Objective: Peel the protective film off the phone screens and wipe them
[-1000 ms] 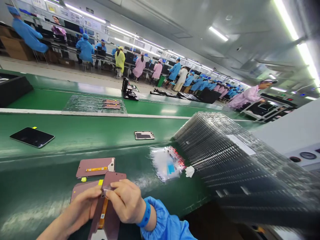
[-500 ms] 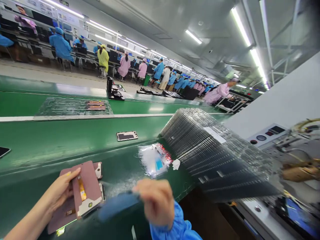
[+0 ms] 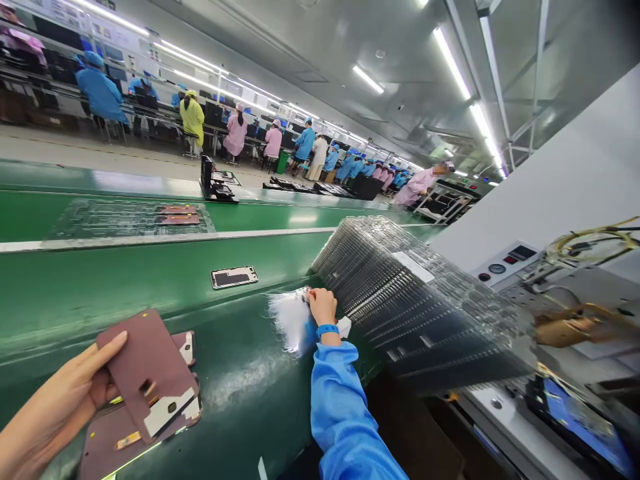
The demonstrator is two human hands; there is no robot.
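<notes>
My left hand grips a brown-backed phone display panel by its left edge, thumb on top, fingers underneath. Below it, partly covered, lie more such panels, one showing an orange flex tab. My right hand, with a blue band at the wrist and a blue sleeve, reaches to the right edge of a pile of thin clear film pieces. Its fingers are bent together at the pile's edge; what lies between them is hidden.
A tall, leaning stack of clear plastic trays stands at the right. A phone frame lies on the green bench. Farther back a clear tray holds brown panels. Machinery is at far right; people in coveralls work behind.
My right hand has moved up and away to the film pile; the bluish film seen blurred in it no longer shows. My left hand has shifted left, and its panel lies at a different angle.
</notes>
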